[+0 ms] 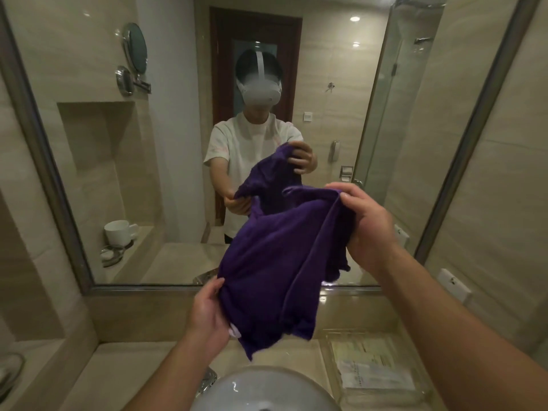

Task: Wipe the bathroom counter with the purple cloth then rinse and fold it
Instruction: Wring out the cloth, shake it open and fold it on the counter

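Head view shows my left hand [207, 315] and right hand [364, 223] each pinching an edge of the soft purple cloth [267, 262], held up over the white round sink [261, 390], so I judge folding comes next, needing corners matched.

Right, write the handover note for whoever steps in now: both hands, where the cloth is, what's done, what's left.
Left hand: grips the purple cloth at its lower left edge.
Right hand: pinches the cloth's upper right edge.
Cloth: held up in the air between both hands, loose and rumpled, above the basin.
Done: whether the counter was wiped or the cloth rinsed cannot be told from this view.
Left: the cloth is not yet folded, so fold it and then set it down.
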